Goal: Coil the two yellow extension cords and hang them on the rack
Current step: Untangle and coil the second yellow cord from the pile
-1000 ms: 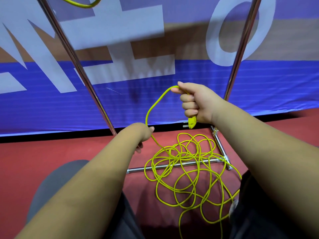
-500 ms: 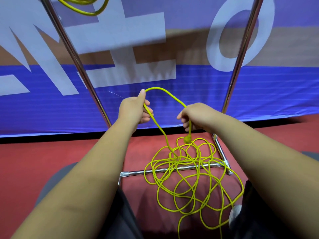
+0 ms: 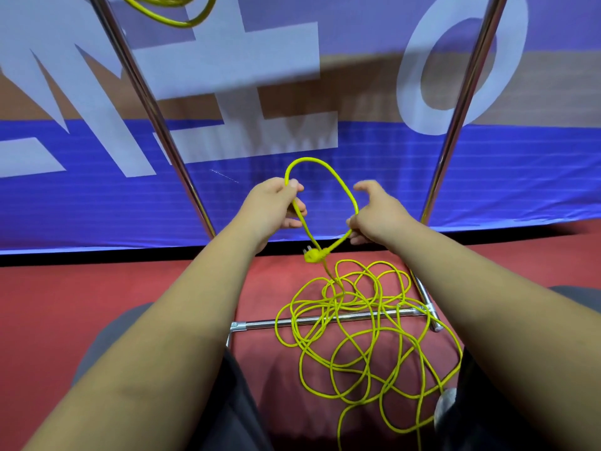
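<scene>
A yellow extension cord (image 3: 357,336) lies in a loose tangle on the red floor, draped over the rack's bottom bar (image 3: 325,320). My left hand (image 3: 273,206) grips the cord near its end, and a single loop arcs up from it across to my right hand (image 3: 374,213). My right hand pinches the cord with its lower fingers, thumb spread out. The yellow plug (image 3: 313,255) dangles below both hands. A second yellow cord (image 3: 175,14), coiled, hangs at the top edge between the rack's chrome poles (image 3: 156,118).
The right chrome pole (image 3: 461,102) slants up beside my right hand. A blue, tan and white banner (image 3: 325,92) stands close behind the rack. My knees in dark trousers (image 3: 227,418) frame the tangle on the red floor (image 3: 97,304).
My right hand has let the plug end slide down and now pinches the cord higher up. Both hands rose a little, and a rounder loop has formed between them.
</scene>
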Demonstrator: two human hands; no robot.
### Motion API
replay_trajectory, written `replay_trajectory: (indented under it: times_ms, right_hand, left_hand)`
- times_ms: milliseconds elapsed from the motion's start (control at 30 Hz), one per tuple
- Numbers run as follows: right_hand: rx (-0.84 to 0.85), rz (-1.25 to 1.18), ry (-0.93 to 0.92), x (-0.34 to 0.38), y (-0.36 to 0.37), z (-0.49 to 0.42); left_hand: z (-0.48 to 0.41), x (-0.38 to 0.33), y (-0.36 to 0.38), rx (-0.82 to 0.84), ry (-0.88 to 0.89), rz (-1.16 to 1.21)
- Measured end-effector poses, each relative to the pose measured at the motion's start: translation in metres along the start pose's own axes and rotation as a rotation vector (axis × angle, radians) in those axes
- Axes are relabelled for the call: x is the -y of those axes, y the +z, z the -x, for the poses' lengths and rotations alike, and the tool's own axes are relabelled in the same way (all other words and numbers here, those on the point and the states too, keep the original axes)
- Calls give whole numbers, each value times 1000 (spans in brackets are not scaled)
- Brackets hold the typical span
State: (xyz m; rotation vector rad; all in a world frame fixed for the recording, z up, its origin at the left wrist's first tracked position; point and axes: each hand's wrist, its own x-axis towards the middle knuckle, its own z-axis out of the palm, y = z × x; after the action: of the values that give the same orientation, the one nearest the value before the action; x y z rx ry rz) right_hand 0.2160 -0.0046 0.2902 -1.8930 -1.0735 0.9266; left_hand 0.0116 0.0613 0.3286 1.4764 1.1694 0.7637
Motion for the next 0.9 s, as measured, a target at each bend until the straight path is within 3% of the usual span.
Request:
replay_trajectory:
  times_ms: [133, 300, 400, 500, 567, 733, 833, 900]
  right_hand:
    - [-109, -104, -80, 10, -3, 4]
    - [-93, -314, -86, 14, 1, 11]
    - [-84, -318, -115, 16, 0, 15]
    - [-58, -284, -127, 17, 1, 14]
    - [-39, -152, -118, 15, 4, 12]
    - [40, 675, -196, 6, 10, 12]
    - [133, 789, -468, 4, 16, 13]
    - [195, 726, -500, 6, 21, 17]
  left_hand:
    - [4, 8, 4, 93, -118, -99]
    - [7, 12, 3, 263, -296, 9]
    - [9, 18, 6, 287, -394, -7]
    - [8, 24, 11, 283, -443, 126]
    - [3, 27, 12, 224, -391, 147]
    - [-1, 27, 12, 158, -272, 31]
    - [-3, 28, 15, 155, -237, 32]
    - [-4, 25, 18, 145, -226, 53]
